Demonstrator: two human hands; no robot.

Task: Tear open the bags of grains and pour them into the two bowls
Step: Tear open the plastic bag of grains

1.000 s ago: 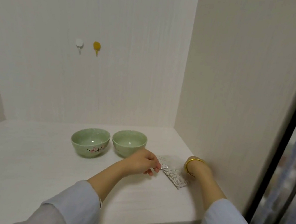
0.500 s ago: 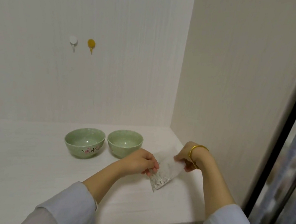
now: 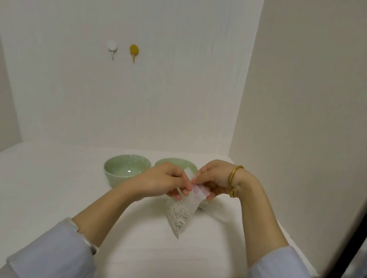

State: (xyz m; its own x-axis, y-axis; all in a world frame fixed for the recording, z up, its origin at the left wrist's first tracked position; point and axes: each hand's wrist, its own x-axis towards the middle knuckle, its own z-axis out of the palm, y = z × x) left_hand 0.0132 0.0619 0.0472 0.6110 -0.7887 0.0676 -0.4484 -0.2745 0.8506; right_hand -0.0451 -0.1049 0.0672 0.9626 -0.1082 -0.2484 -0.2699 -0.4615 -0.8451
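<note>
Pinching the bag (image 3: 179,213) top edge with left hand (image 3: 163,180) and right hand (image 3: 214,178), grains hanging below; I judge tearing comes next, pulling apart.

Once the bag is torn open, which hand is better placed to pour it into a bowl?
Probably the right hand: it pinches the top of the clear plastic grain bag directly before the right pale green ceramic bowl; the left hand pinches beside it.

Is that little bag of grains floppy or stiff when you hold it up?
Probably floppy: the clear bag hangs in a sagging point below the left hand and right hand pinching its top. The grains have settled low, so it is likely bottom-heavy and may swing.
</note>
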